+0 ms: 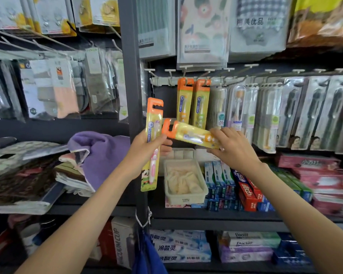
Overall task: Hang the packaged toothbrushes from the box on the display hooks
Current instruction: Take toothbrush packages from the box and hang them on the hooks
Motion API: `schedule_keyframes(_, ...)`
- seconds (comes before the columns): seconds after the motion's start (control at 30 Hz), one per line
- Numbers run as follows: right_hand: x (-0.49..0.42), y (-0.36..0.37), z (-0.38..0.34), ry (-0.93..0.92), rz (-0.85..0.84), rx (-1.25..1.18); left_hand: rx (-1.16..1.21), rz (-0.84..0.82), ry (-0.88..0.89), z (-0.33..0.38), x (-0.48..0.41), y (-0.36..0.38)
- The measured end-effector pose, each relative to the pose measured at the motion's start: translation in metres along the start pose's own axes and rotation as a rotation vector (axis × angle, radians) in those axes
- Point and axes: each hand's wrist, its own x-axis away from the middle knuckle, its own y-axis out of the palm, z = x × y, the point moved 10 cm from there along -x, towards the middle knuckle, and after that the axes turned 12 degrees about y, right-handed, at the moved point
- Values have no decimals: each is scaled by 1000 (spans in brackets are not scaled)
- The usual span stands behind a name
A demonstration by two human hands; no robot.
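One upright pack (152, 135) gripped in left fingers (165, 148); tilted pack (190, 133) in right fingers (219, 133) overlaps hung packs (183, 99).

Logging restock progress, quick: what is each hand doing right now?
Left hand: grips the upright yellow-and-orange toothbrush pack with a pink brush.
Right hand: pinches the tilted yellow-and-orange toothbrush pack with an orange brush.

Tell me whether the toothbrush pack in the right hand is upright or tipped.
Tipped. The toothbrush pack in the right hand lies nearly level, its orange hanger end pointing left.
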Motion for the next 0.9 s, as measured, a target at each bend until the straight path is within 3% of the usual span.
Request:
schedule_keyframes(0.1, -9, 2, 4, 181, -58, -120, 53, 82, 76, 17, -6, -6)
schedule_keyframes(0.27, -30, -3, -19, 323, -40, -254, 155, 207, 178, 45, -21, -20)
schedule_keyframes(0.47, -58, 8, -43, 462, -63, -254, 178, 192, 209, 63, -35, -9)
schedule_keyframes(0.8, -51, 20, -40, 545, -24, -255, 149, 283, 178, 53, -43, -50)
schedule_keyframes(0.9, -46, 24, -36, 558, -14, -230, 179, 233, 155, 50, -45, -49)
